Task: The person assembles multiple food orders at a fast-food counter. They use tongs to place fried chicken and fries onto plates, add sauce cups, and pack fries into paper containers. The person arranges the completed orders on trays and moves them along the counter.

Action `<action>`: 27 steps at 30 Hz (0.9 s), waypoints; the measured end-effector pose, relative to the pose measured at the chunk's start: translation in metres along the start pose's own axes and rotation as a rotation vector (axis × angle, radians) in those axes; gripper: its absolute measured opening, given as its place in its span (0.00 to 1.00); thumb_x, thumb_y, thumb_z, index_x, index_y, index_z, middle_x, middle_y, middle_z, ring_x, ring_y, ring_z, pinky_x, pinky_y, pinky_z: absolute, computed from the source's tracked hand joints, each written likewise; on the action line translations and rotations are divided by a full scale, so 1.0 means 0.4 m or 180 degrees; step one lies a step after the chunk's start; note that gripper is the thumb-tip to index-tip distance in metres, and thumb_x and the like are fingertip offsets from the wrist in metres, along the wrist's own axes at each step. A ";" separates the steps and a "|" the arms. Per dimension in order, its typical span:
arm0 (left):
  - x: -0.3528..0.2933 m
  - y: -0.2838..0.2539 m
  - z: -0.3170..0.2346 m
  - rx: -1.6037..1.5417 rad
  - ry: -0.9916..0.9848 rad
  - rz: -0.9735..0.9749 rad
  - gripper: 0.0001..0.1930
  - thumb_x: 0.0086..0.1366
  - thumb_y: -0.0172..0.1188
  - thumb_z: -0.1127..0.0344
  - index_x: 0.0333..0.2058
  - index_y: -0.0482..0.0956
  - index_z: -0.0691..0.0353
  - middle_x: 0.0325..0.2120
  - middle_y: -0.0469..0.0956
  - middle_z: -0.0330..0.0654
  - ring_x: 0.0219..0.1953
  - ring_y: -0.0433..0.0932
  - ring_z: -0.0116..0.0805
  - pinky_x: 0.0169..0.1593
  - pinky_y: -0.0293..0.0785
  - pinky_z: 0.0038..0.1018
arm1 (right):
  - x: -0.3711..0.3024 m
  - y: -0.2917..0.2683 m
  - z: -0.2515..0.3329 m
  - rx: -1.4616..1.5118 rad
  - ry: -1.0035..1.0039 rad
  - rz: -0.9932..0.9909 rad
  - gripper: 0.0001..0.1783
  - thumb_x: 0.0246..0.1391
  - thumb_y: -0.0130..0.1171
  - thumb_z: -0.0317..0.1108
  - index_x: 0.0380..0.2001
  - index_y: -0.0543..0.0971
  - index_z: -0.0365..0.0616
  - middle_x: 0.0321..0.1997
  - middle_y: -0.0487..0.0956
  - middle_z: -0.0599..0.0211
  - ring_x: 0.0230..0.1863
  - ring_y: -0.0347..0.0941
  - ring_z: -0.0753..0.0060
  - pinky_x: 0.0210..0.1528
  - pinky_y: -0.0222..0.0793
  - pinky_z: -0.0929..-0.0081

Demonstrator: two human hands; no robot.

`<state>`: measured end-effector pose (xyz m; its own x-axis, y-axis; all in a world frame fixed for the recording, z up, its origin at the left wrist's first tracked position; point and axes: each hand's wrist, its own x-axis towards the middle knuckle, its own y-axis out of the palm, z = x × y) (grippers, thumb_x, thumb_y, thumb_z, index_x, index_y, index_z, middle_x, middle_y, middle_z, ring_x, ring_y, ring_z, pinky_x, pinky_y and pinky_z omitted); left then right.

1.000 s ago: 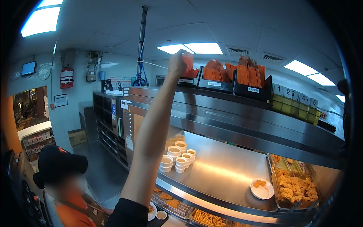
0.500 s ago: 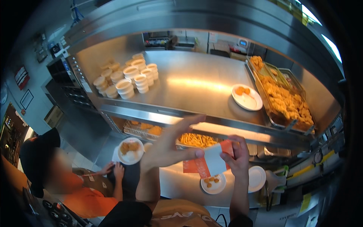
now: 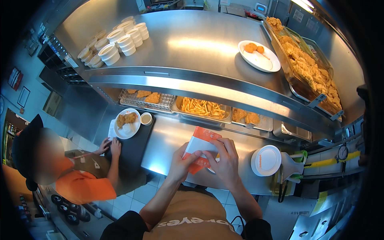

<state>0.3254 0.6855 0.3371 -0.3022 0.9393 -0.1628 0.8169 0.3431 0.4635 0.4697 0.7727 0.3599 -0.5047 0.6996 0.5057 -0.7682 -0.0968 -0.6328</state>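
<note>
In the head view: held between the left hand (image 3: 179,163) and the right hand (image 3: 227,165), an orange-and-white paper pouch (image 3: 196,143), placed on the body side of the fries tray (image 3: 226,116) and well apart from it. Fingers of both hands bent and closed on the pouch, left thumb against its white face; neither hand free.

As far as visible, pouch already in both hands, but no food to be seen in it. Whether spread open or folded flat, not possible to tell. French fries (image 3: 202,107) lying loose in the tray, touched by no hand. To judge from this, only an early stage, with handling of the pouch not yet finished.

To the right of the fries tray and nearer to the body, white plates (image 3: 267,160). To its left, also nearer, a plate of chicken (image 3: 130,135), with another person's hands (image 3: 115,147) close beside.
</note>
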 end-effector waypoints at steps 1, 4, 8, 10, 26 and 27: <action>-0.007 0.004 0.008 0.0032 -0.0002 -0.0032 0.21 0.67 0.60 0.67 0.56 0.71 0.69 0.44 0.78 0.44 0.45 0.78 0.29 0.49 0.75 0.27 | -0.007 -0.003 -0.012 0.0073 0.0094 0.0155 0.21 0.42 0.72 0.33 0.40 0.78 0.42 0.40 0.76 0.61 0.43 0.73 0.57 0.44 0.72 0.64; -0.020 0.007 0.027 0.0243 -0.0119 -0.0075 0.19 0.68 0.58 0.65 0.54 0.72 0.69 0.42 0.79 0.43 0.43 0.78 0.28 0.47 0.75 0.26 | -0.013 -0.011 -0.049 0.0474 0.0531 0.0627 0.18 0.41 0.72 0.32 0.36 0.78 0.41 0.34 0.77 0.63 0.40 0.74 0.59 0.41 0.72 0.65; -0.020 0.001 0.072 0.0345 -0.0216 -0.0376 0.16 0.70 0.57 0.63 0.50 0.75 0.69 0.39 0.79 0.42 0.40 0.77 0.26 0.43 0.75 0.25 | -0.021 0.018 -0.075 0.0897 0.0892 0.0786 0.11 0.41 0.72 0.30 0.27 0.78 0.40 0.27 0.76 0.65 0.35 0.73 0.62 0.37 0.71 0.66; -0.017 -0.006 0.101 0.0043 -0.0148 -0.0575 0.15 0.70 0.56 0.63 0.49 0.75 0.69 0.39 0.79 0.42 0.40 0.78 0.27 0.43 0.76 0.26 | -0.028 0.049 -0.080 0.0799 0.0688 0.0663 0.09 0.41 0.71 0.28 0.23 0.78 0.40 0.26 0.76 0.66 0.34 0.73 0.63 0.36 0.71 0.67; -0.052 -0.175 0.185 -0.1659 -0.1073 -0.0734 0.23 0.73 0.47 0.52 0.57 0.68 0.62 0.51 0.76 0.46 0.52 0.76 0.39 0.55 0.73 0.38 | -0.068 0.200 -0.146 0.1813 -0.1028 0.0979 0.08 0.47 0.66 0.24 0.28 0.75 0.43 0.30 0.79 0.67 0.35 0.76 0.64 0.41 0.71 0.69; -0.048 -0.190 0.179 -0.1751 -0.1091 -0.0715 0.23 0.73 0.47 0.51 0.58 0.68 0.62 0.53 0.75 0.46 0.53 0.76 0.39 0.56 0.73 0.39 | -0.068 0.210 -0.143 0.2004 -0.0968 0.1133 0.09 0.49 0.66 0.24 0.30 0.75 0.43 0.31 0.80 0.65 0.36 0.76 0.64 0.41 0.70 0.68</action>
<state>0.3043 0.6417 0.2425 -0.1885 0.8261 -0.5310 0.3568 0.5614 0.7467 0.4415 0.7861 0.2595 -0.7783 0.3353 0.5308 -0.5727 -0.7257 -0.3813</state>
